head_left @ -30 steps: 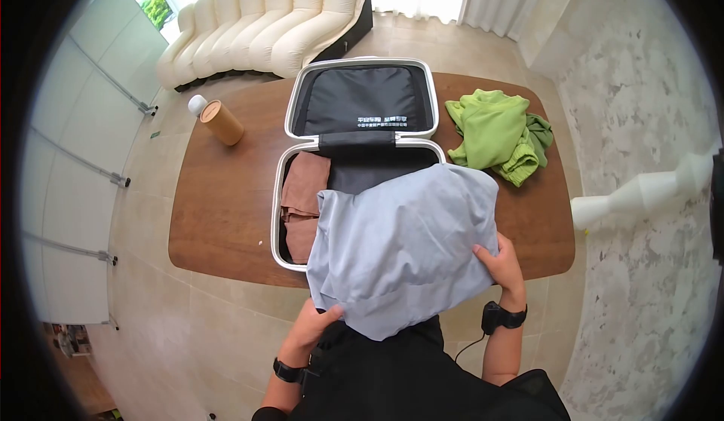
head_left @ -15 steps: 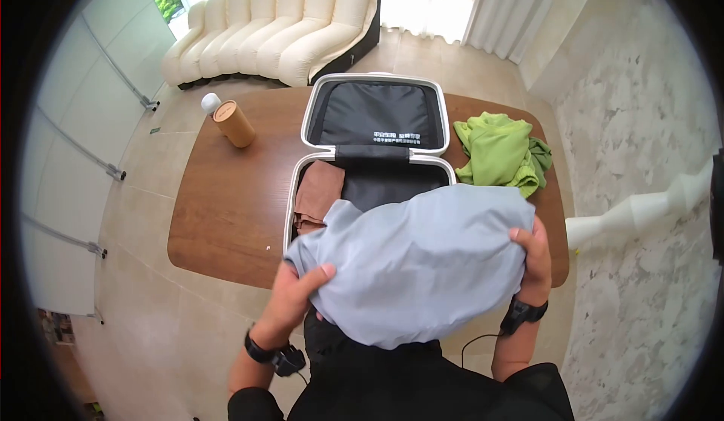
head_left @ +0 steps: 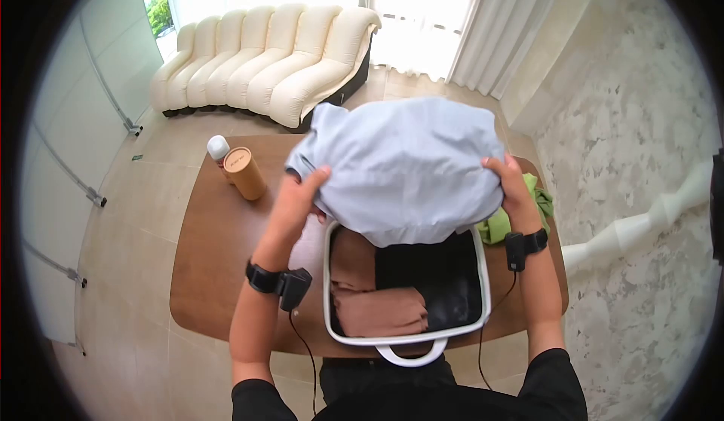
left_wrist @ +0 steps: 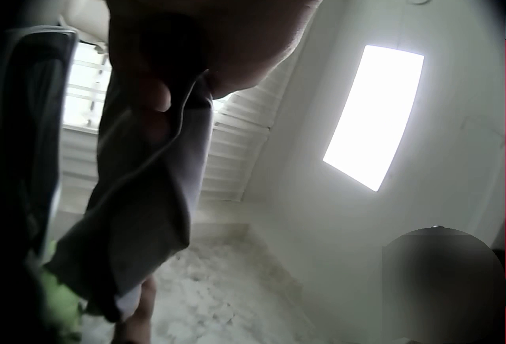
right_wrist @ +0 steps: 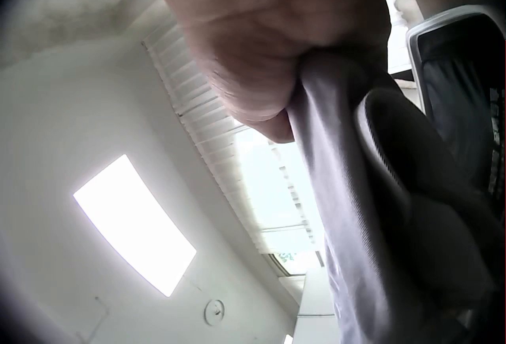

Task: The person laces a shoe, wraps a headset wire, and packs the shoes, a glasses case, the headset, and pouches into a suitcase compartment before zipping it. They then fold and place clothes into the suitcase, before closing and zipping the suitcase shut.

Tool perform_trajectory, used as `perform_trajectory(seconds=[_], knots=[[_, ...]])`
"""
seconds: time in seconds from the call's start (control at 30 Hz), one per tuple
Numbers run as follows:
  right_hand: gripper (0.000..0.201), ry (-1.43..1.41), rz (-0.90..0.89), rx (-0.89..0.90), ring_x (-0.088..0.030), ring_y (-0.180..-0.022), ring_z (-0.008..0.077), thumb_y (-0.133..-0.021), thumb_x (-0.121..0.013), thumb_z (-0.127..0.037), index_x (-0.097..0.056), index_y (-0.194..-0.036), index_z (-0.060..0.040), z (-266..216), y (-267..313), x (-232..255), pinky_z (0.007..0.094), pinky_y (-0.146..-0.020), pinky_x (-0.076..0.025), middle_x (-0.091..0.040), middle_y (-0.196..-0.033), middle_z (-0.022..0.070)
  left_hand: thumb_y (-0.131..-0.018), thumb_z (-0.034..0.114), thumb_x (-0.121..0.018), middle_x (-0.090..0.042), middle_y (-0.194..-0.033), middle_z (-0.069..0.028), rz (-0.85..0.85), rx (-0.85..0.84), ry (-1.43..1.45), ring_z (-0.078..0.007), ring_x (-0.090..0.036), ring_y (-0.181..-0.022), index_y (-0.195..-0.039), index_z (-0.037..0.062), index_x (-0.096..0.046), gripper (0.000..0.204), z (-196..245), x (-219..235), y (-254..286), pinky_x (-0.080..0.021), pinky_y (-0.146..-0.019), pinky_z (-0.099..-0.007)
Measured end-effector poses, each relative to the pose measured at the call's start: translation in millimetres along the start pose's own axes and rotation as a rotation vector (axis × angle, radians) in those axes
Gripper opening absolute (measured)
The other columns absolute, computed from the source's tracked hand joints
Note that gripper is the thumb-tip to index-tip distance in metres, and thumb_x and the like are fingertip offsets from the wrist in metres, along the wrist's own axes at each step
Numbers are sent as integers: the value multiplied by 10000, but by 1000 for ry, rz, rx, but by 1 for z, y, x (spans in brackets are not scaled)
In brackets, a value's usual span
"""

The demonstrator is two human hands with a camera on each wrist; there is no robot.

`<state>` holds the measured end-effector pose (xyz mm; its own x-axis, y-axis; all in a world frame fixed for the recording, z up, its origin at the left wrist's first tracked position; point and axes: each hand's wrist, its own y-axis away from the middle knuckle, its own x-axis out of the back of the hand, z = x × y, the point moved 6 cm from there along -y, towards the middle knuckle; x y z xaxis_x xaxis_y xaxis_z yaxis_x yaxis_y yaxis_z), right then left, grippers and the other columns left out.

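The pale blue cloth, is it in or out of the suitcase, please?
Out: left hand and right hand hold the cloth above the suitcase.

Cloth point(head_left: 407, 168) above suitcase point(head_left: 486, 293) on table point(head_left: 211, 270), folded clothes point(head_left: 381, 312) inside, canister point(head_left: 247, 176) left, sofa point(head_left: 256, 67) behind

pale blue garment point(head_left: 407, 172): smooth woven cloth, mostly matt w/ slight sheen, fine diag. rib in r. wrist view. folded brown clothes point(head_left: 381, 313): soft matt fabric. green clothes point(head_left: 495, 230): matt cloth. suitcase point(head_left: 327, 278): smooth white plastic-look rim, blk fabric lining. table point(head_left: 207, 270): brown wood, low sheen. tube point(head_left: 246, 178): matt cardboard-look. sofa point(head_left: 260, 67): smooth, leather-look. wall point(head_left: 633, 112): rough-look mottled plaster. floor point(head_left: 147, 270): smooth tile.
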<state>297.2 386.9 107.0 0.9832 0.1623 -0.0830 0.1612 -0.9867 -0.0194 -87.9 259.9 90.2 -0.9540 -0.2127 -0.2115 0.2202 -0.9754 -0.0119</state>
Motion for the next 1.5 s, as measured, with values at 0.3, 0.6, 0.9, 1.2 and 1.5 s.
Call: perform_trajectory(seconds=[0.3,0.6,0.9,1.2,1.5], knots=[[145,204,155,-242,-569,-611,49,-958,-697,-158,-635,-1056,-70,119,19,111,191,-521,-431,-646,-822,-8,-1078,285,-571,-730,-915,-124,-157,502,87,-147,-686,-621,-1028,15,-603,276,-144,82,39,-511,-531,-236],[155,137,-202,-511,-571,-595,82,-1030,-633,-191,-645,-1094,-50,179,87,121,231,-550,-474,-654,-832,7,-994,95,-667,-675,-887,-69,166,34,-476,-142,-621,-727,-962,8,-640,97,-149,90,155,-514,-672,-271],[202,-248,-409,-353,-536,-681,65,-1040,-636,-193,-600,-1169,-43,189,64,84,208,-613,-442,-613,-880,-11,-935,54,-665,-566,-994,-148,334,-203,-899,-313,-579,-912,-939,-2,-619,72,-134,70,170,-486,-811,-391],[107,-582,-309,-246,-317,-536,12,-1000,-635,-145,-549,-966,-92,190,85,72,186,-474,-222,-396,-682,-91,-936,77,-663,-503,-940,-105,338,-138,-1016,-250,-522,-834,-891,5,-568,128,-150,86,173,-446,-725,-350],[166,-454,-307,-231,-337,-565,28,-1000,-632,-153,-529,-884,-94,191,87,72,218,-511,-253,-419,-678,-80,-849,115,-686,-446,-930,-81,320,-89,-1060,-207,-481,-789,-892,5,-540,187,-150,77,171,-403,-680,-313]])
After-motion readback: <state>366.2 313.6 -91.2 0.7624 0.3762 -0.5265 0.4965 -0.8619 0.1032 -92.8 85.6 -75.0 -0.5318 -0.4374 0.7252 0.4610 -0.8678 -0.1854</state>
